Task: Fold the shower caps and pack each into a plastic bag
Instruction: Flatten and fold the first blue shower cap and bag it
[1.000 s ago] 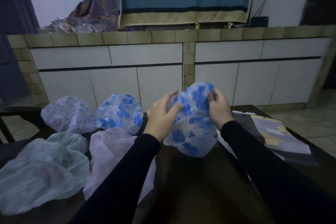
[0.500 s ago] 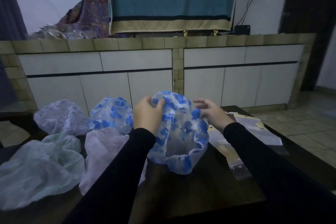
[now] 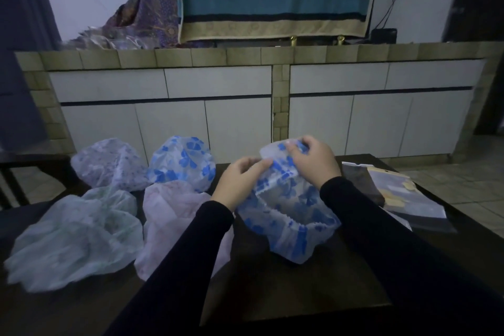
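Five shower caps (image 3: pixel 289 215), four lying loose

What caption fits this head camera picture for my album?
Both hands, left hand and right hand, pinch a blue-flowered clear plastic shower cap above the dark table.

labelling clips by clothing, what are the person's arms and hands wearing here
Both arms are covered by long, plain black sleeves, the left sleeve and the right sleeve, close-fitting and ending at the wrists. The left hand and right hand are bare: no gloves, and no rings, watch or bracelets show in the dim light. No logos or markings are visible on the fabric.
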Demonstrator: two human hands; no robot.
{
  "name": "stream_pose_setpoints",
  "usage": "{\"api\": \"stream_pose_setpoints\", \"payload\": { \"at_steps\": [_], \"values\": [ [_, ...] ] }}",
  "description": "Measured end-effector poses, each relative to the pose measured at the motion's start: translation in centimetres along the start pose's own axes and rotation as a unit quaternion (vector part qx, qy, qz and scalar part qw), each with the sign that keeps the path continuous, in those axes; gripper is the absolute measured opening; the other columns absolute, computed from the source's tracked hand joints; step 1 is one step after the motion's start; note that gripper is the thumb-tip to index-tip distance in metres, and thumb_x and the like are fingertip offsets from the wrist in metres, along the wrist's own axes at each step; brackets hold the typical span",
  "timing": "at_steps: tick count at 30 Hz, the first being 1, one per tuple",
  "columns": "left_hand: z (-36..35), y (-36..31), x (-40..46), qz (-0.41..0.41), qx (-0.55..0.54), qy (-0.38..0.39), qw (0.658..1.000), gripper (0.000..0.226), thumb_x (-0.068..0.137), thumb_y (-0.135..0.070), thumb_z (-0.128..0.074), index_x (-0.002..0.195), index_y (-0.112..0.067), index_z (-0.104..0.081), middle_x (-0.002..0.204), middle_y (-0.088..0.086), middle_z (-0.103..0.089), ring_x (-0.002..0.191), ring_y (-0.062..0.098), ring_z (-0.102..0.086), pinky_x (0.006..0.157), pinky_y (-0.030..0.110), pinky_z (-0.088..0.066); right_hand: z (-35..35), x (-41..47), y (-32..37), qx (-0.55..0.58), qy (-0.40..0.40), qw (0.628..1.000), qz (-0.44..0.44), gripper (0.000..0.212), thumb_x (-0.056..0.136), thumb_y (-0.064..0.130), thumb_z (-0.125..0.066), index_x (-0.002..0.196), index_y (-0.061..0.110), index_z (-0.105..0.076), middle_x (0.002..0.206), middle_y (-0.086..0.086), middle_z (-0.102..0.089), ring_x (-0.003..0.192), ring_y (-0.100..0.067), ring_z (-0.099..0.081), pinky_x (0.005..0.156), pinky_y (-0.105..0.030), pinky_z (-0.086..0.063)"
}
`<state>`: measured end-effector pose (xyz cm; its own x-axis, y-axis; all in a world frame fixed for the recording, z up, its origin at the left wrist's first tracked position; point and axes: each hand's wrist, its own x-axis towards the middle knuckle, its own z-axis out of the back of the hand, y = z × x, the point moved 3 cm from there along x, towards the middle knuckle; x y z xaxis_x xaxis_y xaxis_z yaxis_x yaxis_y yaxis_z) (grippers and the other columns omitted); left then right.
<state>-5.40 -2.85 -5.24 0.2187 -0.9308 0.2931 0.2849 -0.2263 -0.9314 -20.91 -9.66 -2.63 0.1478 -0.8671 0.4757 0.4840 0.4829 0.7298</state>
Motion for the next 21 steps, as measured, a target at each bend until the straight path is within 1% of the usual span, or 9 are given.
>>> {"api": "stream_pose_setpoints", "payload": {
  "at_steps": [3, 6, 10, 13, 14, 17, 18, 20, 21],
  "values": [
    [-0.1, 1.0, -0.3, 0.023, -0.087, 0.036, 0.995, 0.025, 0.089, -0.035, -0.062, 0.1, -0.015, -0.072, 0.102, 0.003, -0.073, 0.093, 0.01, -0.067, 0.08, 0.018, -0.05, 0.6, 1.1, -1.2, 0.065, -0.049, 0.991, -0.107, 0.025, 0.098, 0.035, -0.046, 0.093, 0.012, -0.056, 0.091, -0.008, -0.059, 0.086, -0.024, -0.056, 0.072, -0.027, -0.038],
    [-0.4, 1.8, 0.5, 0.043, -0.156, 0.036, 0.986, 0.022, 0.086, -0.023, -0.068, 0.103, -0.009, -0.07, 0.099, 0.01, -0.073, 0.09, 0.021, -0.069, 0.081, 0.029, -0.054, 0.3, 2.1, -2.6, 0.085, -0.013, 0.977, -0.195, 0.031, 0.096, 0.037, -0.044, 0.096, 0.01, -0.057, 0.093, -0.01, -0.06, 0.085, -0.024, -0.055, 0.074, -0.029, -0.041],
    [-0.2, 3.3, 2.8, 0.042, 0.005, -0.077, 0.996, 0.025, 0.079, -0.021, -0.075, 0.102, -0.012, -0.069, 0.095, 0.004, -0.072, 0.083, 0.012, -0.066, 0.068, 0.022, -0.049, -0.5, 2.0, -4.3, -0.059, 0.047, 0.975, -0.211, 0.043, 0.09, 0.041, -0.046, 0.115, 0.009, -0.061, 0.118, -0.014, -0.063, 0.107, -0.03, -0.058, 0.09, -0.034, -0.044],
    [0.2, 4.8, 3.7, 0.052, 0.105, -0.083, 0.99, 0.028, 0.078, -0.028, -0.077, 0.1, -0.012, -0.069, 0.096, 0.002, -0.07, 0.087, 0.013, -0.064, 0.068, 0.022, -0.045, -0.7, 1.5, -5.2, -0.155, 0.091, 0.961, -0.211, 0.032, 0.093, 0.033, -0.045, 0.116, 0.012, -0.055, 0.117, -0.01, -0.059, 0.109, -0.029, -0.056, 0.091, -0.033, -0.042],
    [0.4, 5.4, 3.6, 0.063, 0.121, -0.079, 0.988, 0.031, 0.077, -0.03, -0.077, 0.101, -0.012, -0.07, 0.097, 0.001, -0.07, 0.088, 0.013, -0.063, 0.068, 0.022, -0.044, -0.9, 1.6, -5.5, -0.157, 0.111, 0.958, -0.214, 0.029, 0.094, 0.03, -0.046, 0.112, 0.01, -0.055, 0.112, -0.01, -0.06, 0.106, -0.029, -0.056, 0.088, -0.032, -0.042],
    [1.2, 7.0, 2.9, 0.093, 0.132, -0.088, 0.983, 0.032, 0.075, -0.035, -0.079, 0.096, -0.012, -0.07, 0.094, 0.0, -0.07, 0.087, 0.012, -0.063, 0.07, 0.024, -0.045, -1.5, 1.4, -5.5, -0.145, 0.157, 0.954, -0.209, 0.02, 0.095, 0.026, -0.049, 0.081, 0.012, -0.049, 0.089, -0.007, -0.054, 0.088, -0.023, -0.052, 0.067, -0.026, -0.04],
    [1.6, 7.4, 2.7, 0.1, 0.134, -0.09, 0.982, 0.031, 0.074, -0.035, -0.08, 0.093, -0.013, -0.07, 0.092, 0.0, -0.07, 0.086, 0.013, -0.063, 0.072, 0.026, -0.046, -1.8, 1.4, -5.6, -0.127, 0.163, 0.957, -0.203, 0.017, 0.094, 0.024, -0.051, 0.081, 0.015, -0.047, 0.089, -0.007, -0.054, 0.083, -0.022, -0.051, 0.063, -0.026, -0.039],
    [2.6, 7.8, 2.4, 0.111, 0.146, -0.096, 0.978, 0.031, 0.073, -0.036, -0.081, 0.09, -0.013, -0.069, 0.091, 0.001, -0.07, 0.086, 0.014, -0.063, 0.073, 0.027, -0.046, -2.4, 1.3, -5.4, -0.075, 0.186, 0.961, -0.189, 0.009, 0.093, 0.017, -0.052, 0.101, 0.017, -0.05, 0.102, -0.008, -0.058, 0.084, -0.02, -0.054, 0.061, -0.025, -0.042],
    [3.0, 7.8, 2.3, 0.114, 0.158, -0.097, 0.976, 0.033, 0.072, -0.038, -0.082, 0.09, -0.013, -0.069, 0.091, 0.001, -0.069, 0.085, 0.015, -0.062, 0.073, 0.027, -0.045, -2.8, 1.2, -5.2, -0.057, 0.205, 0.962, -0.174, 0.023, 0.092, 0.011, -0.051, 0.113, 0.017, -0.049, 0.11, -0.008, -0.058, 0.09, -0.02, -0.056, 0.064, -0.024, -0.045]
  ]
}}
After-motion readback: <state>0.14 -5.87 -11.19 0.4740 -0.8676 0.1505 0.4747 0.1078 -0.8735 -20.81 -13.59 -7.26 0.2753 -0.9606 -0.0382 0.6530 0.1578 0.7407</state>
